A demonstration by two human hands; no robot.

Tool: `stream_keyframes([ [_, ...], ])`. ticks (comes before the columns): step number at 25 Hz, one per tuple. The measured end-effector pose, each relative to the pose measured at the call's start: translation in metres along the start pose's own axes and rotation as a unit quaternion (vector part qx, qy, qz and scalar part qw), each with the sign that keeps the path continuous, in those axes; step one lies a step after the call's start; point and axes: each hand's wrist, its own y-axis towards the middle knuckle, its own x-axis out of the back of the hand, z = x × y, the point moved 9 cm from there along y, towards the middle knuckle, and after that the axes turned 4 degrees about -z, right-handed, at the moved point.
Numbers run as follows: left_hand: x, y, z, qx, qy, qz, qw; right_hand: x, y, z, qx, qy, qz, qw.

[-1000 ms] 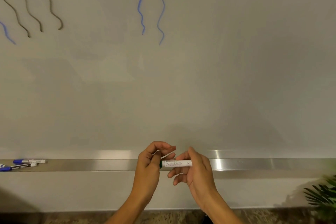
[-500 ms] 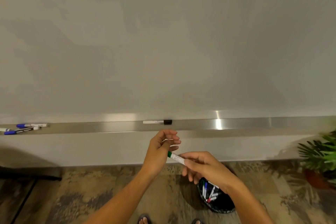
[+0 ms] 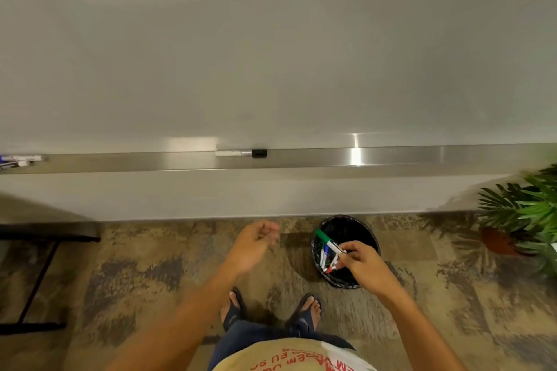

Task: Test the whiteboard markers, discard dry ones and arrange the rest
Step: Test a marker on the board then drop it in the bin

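My right hand [image 3: 363, 265] pinches a capped green-capped white marker [image 3: 329, 243] and holds it over the black waste bin [image 3: 358, 227] on the floor. Several discarded markers [image 3: 327, 260] lie inside the bin. My left hand [image 3: 256, 242] hangs to the left of the bin, fingers loosely curled, holding nothing that I can see. A black-capped marker [image 3: 241, 153] lies on the metal tray [image 3: 391, 156] under the whiteboard [image 3: 271, 39]. Blue-capped markers [image 3: 18, 159] rest at the tray's far left.
A potted plant [image 3: 524, 211] stands at the right by the wall. A black metal frame [image 3: 39, 274] stands at the left on the patterned floor. My sandalled feet [image 3: 271, 307] are just behind the bin.
The view has tilted down from the board to the floor. My left hand has let go of the green-capped marker, and my right hand has carried it down over the bin.
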Motion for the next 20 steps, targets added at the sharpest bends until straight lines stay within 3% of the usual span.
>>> stream_keyframes([
  [2, -0.008, 0.004, 0.030, 0.056, 0.009, -0.001, 0.998, 0.010, 0.009, -0.024, -0.036, 0.023, -0.022, 0.999],
  [7, -0.019, 0.005, 0.065, 0.108, 0.077, 0.010, 0.991, 0.023, 0.034, -0.094, -0.183, 0.089, -0.014, 0.979],
  [14, -0.026, -0.003, 0.089, 0.148, 0.126, 0.006, 0.981, 0.033, 0.074, -0.152, -0.255, 0.121, -0.062, 0.957],
  [20, -0.046, -0.013, 0.111, 0.158, 0.147, 0.035, 0.976, 0.027, 0.097, -0.198, -0.347, 0.194, -0.079, 0.914],
])
